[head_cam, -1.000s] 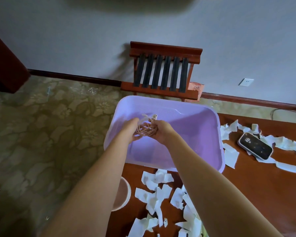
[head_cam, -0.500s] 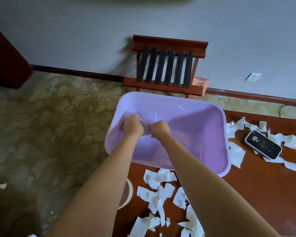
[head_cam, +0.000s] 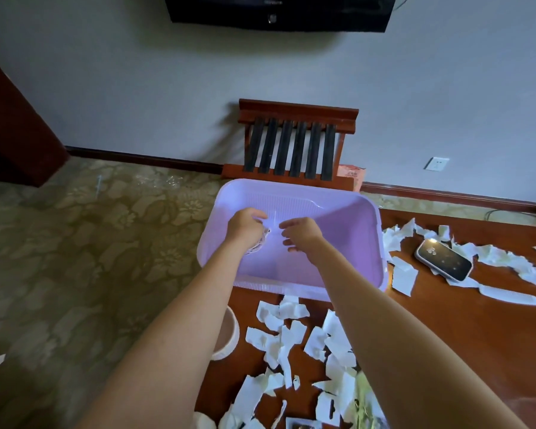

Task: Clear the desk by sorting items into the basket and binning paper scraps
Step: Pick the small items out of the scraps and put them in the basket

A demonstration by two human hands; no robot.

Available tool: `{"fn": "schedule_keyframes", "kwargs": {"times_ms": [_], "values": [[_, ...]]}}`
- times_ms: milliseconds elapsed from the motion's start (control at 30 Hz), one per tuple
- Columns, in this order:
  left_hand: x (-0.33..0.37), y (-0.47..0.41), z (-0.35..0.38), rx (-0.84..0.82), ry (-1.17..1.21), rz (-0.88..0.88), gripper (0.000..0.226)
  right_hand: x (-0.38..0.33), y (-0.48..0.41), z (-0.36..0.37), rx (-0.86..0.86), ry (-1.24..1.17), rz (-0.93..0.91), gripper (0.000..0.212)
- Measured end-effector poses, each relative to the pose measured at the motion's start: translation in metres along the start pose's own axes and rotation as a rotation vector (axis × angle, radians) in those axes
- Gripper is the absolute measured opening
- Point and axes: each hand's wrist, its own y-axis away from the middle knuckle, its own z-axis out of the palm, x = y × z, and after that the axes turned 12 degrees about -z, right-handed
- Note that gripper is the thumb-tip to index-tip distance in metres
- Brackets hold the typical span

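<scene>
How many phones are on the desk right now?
1. The phone lies screen up on the desk, right of the basket, among paper scraps. Another could be hidden under the scraps.

Pretty dim, cool-toned shot. Light seems to come from 3 o'clock: the wooden rack [head_cam: 297, 111] drops a soft shadow toward 9. Small glare on the phone [head_cam: 444, 263] screen. Edges bend fisheye-style, paper scraps [head_cam: 251, 394] at 6 o'clock go blurry.
</scene>
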Motion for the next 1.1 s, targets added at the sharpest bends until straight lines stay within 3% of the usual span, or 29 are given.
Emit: {"fn": "schedule_keyframes", "kwargs": {"times_ms": [367,733,900,1033,1100], "values": [[0.018,0.078,0.009,-0.054,0.333,0.096,0.023,-0.005,0.086,-0.051,0.326,-0.195,-0.133,0.031],[0.013,0.152,0.063,-0.275,0.130,0.330,0.023,0.054,0.162,-0.100,0.583,-0.299,-0.045,0.027],[-0.014,0.163,0.092,-0.295,0.042,0.303,0.030,0.089,0.183,-0.084,0.471,-0.159,0.068,0.028],[-0.032,0.165,0.119,-0.429,-0.008,0.049,0.029,0.115,0.197,-0.064,0.296,0.128,0.167,0.024],[-0.040,0.167,0.131,-0.496,-0.046,-0.075,0.024,0.125,0.206,-0.055,0.226,0.315,0.169,0.033]]}}
